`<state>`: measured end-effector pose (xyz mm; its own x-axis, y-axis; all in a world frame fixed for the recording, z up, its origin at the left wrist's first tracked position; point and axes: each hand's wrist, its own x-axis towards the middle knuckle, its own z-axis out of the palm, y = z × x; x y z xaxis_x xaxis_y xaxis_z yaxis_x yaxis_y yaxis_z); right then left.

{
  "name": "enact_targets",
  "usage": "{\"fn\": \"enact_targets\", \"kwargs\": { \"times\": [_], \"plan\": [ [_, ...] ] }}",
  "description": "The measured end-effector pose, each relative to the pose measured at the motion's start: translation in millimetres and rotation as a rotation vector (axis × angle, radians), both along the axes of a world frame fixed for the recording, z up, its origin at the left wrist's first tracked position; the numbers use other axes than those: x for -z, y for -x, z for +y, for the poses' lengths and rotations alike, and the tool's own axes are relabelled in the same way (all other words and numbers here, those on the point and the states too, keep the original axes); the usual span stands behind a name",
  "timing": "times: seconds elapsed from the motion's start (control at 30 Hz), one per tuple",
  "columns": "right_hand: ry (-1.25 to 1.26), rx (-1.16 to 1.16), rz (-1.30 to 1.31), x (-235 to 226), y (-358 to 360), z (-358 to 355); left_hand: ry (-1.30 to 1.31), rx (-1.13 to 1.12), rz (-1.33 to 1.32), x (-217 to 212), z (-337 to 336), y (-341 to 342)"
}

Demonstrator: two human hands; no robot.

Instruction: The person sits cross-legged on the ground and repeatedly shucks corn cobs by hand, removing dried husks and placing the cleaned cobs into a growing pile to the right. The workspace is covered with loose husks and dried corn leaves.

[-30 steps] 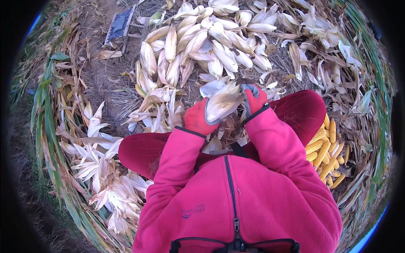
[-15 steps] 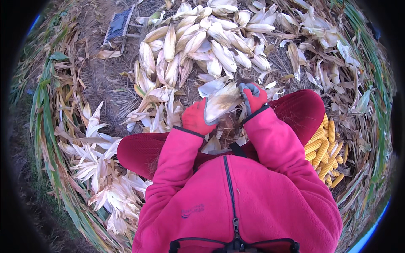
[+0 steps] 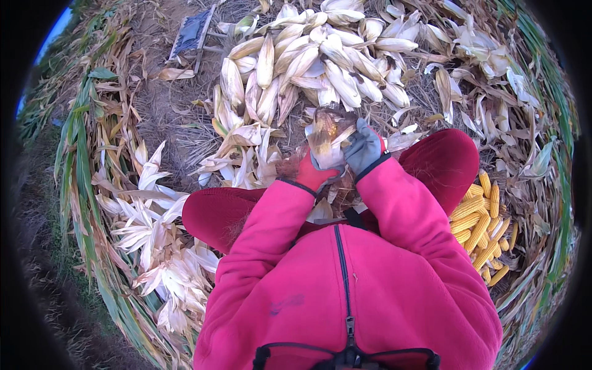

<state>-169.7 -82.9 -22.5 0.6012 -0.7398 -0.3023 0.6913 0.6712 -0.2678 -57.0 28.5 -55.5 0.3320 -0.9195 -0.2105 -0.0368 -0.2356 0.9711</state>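
Since a second earlier, husk had peeled back, baring yellow kernels on the corn ear [image 3: 325, 132]; my left hand [image 3: 316, 172] and right hand [image 3: 364, 148] seemingly clamped it above my lap.

I see my left hand [image 3: 313, 172] and right hand [image 3: 364, 148] in knit cloth gloves with matt grey coating; the corn ear [image 3: 323, 128] shows dry, papery husk; my fleece sleeves [image 3: 407, 216] look soft, matt; husked cobs [image 3: 478, 225] look bumpy.
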Motion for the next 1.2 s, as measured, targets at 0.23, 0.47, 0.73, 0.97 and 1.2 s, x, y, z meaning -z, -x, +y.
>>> {"fn": "enact_targets", "kwargs": {
  "times": [0.23, 0.47, 0.73, 0.97, 1.2],
  "plan": [
    [-0.126, -0.275, -0.435, -8.4, 4.0, 11.1, 0.153, 0.064, 1.121, -35.1, 7.8, 17.3],
    [-0.198, -0.222, -0.228, -5.9, -5.7, 13.1, 0.323, -0.253, 0.796, -24.9, -16.9, -5.2],
    [0.363, -0.924, -0.189, -34.9, 2.9, 54.9, 0.001, -0.614, 0.721, 13.6, -19.7, -74.6],
    [1.458, -1.215, 0.663, 5.9, 6.9, 38.8, 0.198, -1.055, 0.568, -25.2, 4.5, -152.2],
    [1.376, -0.186, 1.252, 11.7, 6.7, 26.9, 0.151, -1.042, -0.094, -17.7, -5.2, -111.6]
  ]
}}
